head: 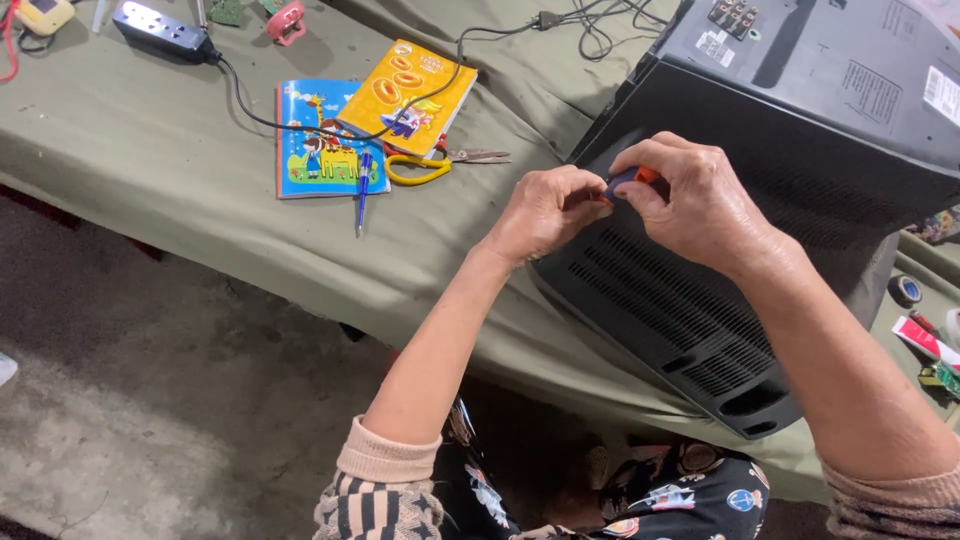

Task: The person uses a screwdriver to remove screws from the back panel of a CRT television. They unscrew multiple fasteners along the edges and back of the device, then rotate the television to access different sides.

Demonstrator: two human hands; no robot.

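My left hand [545,212] and my right hand [692,200] meet over the back of a large black television casing [800,130] that lies on the cloth-covered table [150,130]. Both hands pinch a small tool with an orange and blue handle [630,178]; only a bit of the handle shows between the fingers. The tool's tip is hidden behind my fingers, over the casing's ribbed vent slots [670,310].
Left of the hands lie two colourful booklets [325,140] [410,95], yellow-handled scissors [430,165] and a blue pen [362,190]. A black power strip [160,28] with its cable sits at the far left. A tape roll [906,289] and small items lie at the right edge.
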